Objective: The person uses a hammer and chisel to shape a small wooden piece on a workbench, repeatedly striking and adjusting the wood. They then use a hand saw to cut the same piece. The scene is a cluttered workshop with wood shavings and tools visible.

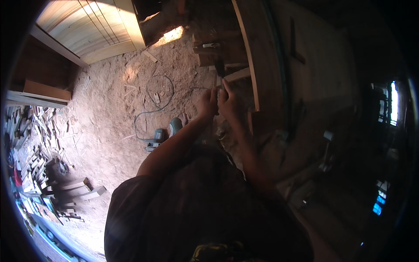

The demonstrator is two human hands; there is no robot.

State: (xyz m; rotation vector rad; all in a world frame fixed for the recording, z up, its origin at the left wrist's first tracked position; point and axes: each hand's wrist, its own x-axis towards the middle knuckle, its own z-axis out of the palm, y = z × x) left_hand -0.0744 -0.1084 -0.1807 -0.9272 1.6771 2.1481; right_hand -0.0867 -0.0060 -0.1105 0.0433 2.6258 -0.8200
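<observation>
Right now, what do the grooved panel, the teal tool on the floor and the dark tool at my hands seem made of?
Grooved panel: wood, probably unpainted; pale, streaky grain shows. Teal tool: likely plastic casing, perhaps matte, judging by its even colour. Dark tool: possibly metal, from its slim shaft; too dim to judge finish.

Running this remotely, I've got the left hand [207, 103] just beside the right hand [228, 104] near the middle, with a tool [219, 68] poking out ahead of them. Beyond that is a wood block [233, 50], with a small object [210, 45] on it. A long board [247, 48] runs front to back on my right. On the floor [109, 100] left of my hands sits a power tool [159, 135], a cord [172, 94] looping ahead of it. Wooden panel [96, 32] front-left, boards [47, 91] nearer me, then a scrap pile [37, 170] far left, with loose offcuts [80, 188] right beside it.
</observation>
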